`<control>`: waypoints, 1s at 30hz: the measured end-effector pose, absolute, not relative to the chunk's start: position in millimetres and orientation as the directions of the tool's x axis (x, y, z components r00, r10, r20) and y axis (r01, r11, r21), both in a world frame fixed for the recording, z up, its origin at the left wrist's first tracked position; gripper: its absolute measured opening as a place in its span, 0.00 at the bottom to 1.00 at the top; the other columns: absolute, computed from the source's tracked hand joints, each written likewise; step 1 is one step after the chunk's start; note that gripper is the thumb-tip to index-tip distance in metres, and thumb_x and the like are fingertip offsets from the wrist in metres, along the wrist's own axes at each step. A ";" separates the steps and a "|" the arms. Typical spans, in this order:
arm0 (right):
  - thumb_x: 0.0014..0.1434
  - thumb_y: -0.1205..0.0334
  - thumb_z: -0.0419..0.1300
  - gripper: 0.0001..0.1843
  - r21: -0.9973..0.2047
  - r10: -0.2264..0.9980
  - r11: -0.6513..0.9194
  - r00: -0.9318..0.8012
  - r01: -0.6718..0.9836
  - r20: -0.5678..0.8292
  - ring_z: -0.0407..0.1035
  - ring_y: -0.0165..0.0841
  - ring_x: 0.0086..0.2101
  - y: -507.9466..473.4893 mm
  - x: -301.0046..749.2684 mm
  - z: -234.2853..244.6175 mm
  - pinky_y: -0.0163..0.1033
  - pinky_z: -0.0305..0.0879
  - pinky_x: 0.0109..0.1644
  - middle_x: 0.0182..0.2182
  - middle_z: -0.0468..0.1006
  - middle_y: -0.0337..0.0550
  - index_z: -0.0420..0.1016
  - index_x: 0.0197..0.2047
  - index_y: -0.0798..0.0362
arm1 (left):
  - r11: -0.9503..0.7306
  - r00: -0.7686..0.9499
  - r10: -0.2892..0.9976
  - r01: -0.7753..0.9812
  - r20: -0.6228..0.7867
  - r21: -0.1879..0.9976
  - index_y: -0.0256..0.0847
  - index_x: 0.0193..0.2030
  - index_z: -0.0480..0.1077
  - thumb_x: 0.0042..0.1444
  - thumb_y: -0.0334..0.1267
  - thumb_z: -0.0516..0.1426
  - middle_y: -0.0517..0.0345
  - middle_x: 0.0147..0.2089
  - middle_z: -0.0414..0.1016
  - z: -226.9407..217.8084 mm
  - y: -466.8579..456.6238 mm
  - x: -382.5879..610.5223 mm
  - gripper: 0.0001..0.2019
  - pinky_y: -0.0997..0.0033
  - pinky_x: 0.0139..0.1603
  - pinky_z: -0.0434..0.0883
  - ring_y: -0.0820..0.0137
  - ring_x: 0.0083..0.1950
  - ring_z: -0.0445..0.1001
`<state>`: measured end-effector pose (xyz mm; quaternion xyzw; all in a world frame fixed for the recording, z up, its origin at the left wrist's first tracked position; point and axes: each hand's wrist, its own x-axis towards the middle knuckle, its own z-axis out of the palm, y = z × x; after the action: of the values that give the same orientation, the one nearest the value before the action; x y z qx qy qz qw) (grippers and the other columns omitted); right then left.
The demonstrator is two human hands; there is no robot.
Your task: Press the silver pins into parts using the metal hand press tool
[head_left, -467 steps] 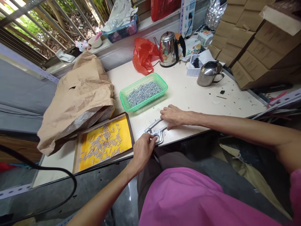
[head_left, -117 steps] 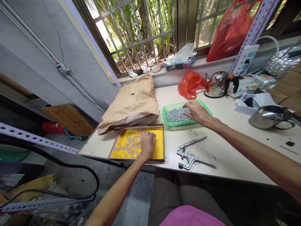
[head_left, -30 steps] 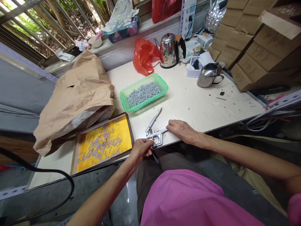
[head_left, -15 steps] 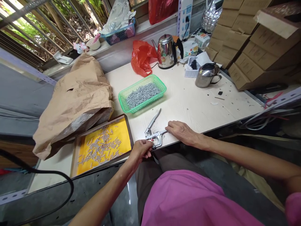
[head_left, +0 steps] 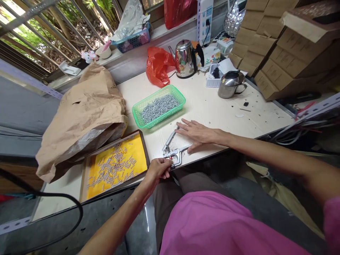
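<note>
A silver plier-like hand tool (head_left: 174,153) with a spring lies on the table near its front edge, its two handles spread apart. My left hand (head_left: 159,168) is pinched at the tool's jaw end; what its fingertips hold is too small to make out, with a bit of red beside them. Over the handles, my right hand (head_left: 198,134) has its fingers stretched out, the fingertips at the upper handle and the thumb by the end of the lower one. Left of the tool, a tray (head_left: 145,150) with a yellow lining holds many small metal pins (head_left: 117,164).
A green basket (head_left: 162,123) full of small metal pieces stands behind the tool. Farther back are a red plastic bag (head_left: 158,67), a kettle (head_left: 183,58) and a steel pot (head_left: 228,86). Brown paper (head_left: 87,102) is heaped at left; cardboard boxes (head_left: 278,53) are stacked at right.
My right hand has let go of the lower handle's end and opened, its fingers reaching up across to the upper handle. My left hand stays pinched at the jaw.
</note>
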<state>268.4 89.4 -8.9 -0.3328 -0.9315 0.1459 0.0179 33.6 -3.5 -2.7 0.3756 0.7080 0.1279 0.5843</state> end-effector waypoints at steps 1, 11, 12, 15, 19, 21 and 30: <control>0.45 0.38 0.67 0.58 -0.279 0.599 0.748 -0.794 0.602 -0.105 0.36 0.60 0.65 96.8 266.3 -10.5 0.64 0.46 0.61 0.68 0.46 0.64 0.50 0.69 0.57 | 0.687 -0.039 0.680 0.380 -0.732 0.619 0.38 0.19 0.64 0.47 0.43 0.62 0.66 0.12 0.63 -3.1 -3.7 33.5 0.15 0.80 0.13 0.54 0.80 0.11 0.60; 0.42 0.40 0.69 0.48 -0.163 0.581 0.782 -0.799 0.601 -0.156 0.58 0.51 0.51 111.4 249.2 -0.9 0.64 0.50 0.56 0.53 0.65 0.60 0.64 0.59 0.62 | 0.699 -0.060 0.682 0.346 -0.729 0.626 0.38 0.19 0.64 0.47 0.42 0.62 0.66 0.13 0.63 -3.3 -6.9 34.4 0.14 0.80 0.14 0.55 0.79 0.12 0.62; 0.43 0.41 0.69 0.45 -0.158 0.583 0.781 -0.796 0.604 -0.161 0.59 0.50 0.49 109.6 248.9 1.4 0.62 0.52 0.55 0.52 0.65 0.59 0.67 0.56 0.62 | 0.699 -0.062 0.682 0.347 -0.729 0.625 0.38 0.19 0.64 0.47 0.43 0.62 0.66 0.13 0.63 -4.4 -7.0 34.2 0.15 0.80 0.14 0.55 0.79 0.12 0.62; 0.46 0.43 0.68 0.36 -0.167 0.598 0.771 -0.789 0.615 -0.144 0.59 0.46 0.47 103.5 249.7 4.5 0.50 0.57 0.49 0.48 0.67 0.56 0.70 0.50 0.61 | 0.694 -0.065 0.687 0.354 -0.724 0.627 0.38 0.19 0.63 0.48 0.45 0.61 0.65 0.12 0.62 -7.7 -8.5 32.4 0.16 0.80 0.14 0.55 0.79 0.12 0.61; 0.50 0.46 0.67 0.29 -0.187 0.623 0.750 -0.772 0.635 -0.125 0.60 0.43 0.45 96.0 252.1 2.9 0.42 0.57 0.42 0.45 0.69 0.53 0.71 0.47 0.58 | 0.641 -0.060 0.706 0.478 -0.705 0.601 0.39 0.21 0.65 0.54 0.49 0.57 0.64 0.14 0.64 -4.5 -15.1 28.8 0.17 0.78 0.17 0.59 0.77 0.13 0.63; 0.51 0.48 0.67 0.25 -0.194 0.631 0.741 -0.766 0.643 -0.125 0.62 0.42 0.45 92.5 252.9 3.0 0.41 0.56 0.42 0.44 0.71 0.52 0.72 0.45 0.58 | 0.469 -0.076 0.826 0.642 -0.559 0.607 0.38 0.26 0.69 0.57 0.49 0.54 0.61 0.18 0.68 0.1 -18.4 29.7 0.17 0.75 0.22 0.64 0.74 0.17 0.67; 0.56 0.54 0.64 0.19 -0.198 0.628 0.763 -0.778 0.616 0.002 0.65 0.43 0.44 67.4 259.4 -13.0 0.44 0.60 0.46 0.42 0.72 0.51 0.72 0.46 0.57 | -0.376 0.399 0.915 0.897 -0.062 0.232 0.38 0.56 0.63 0.53 0.39 0.62 0.46 0.57 0.69 2.1 10.5 75.9 0.24 0.59 0.55 0.68 0.59 0.57 0.66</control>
<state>259.4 67.4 -13.0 -0.3315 -0.9382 0.0933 0.0339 75.9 10.5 2.1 0.8286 0.5466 0.0383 0.1144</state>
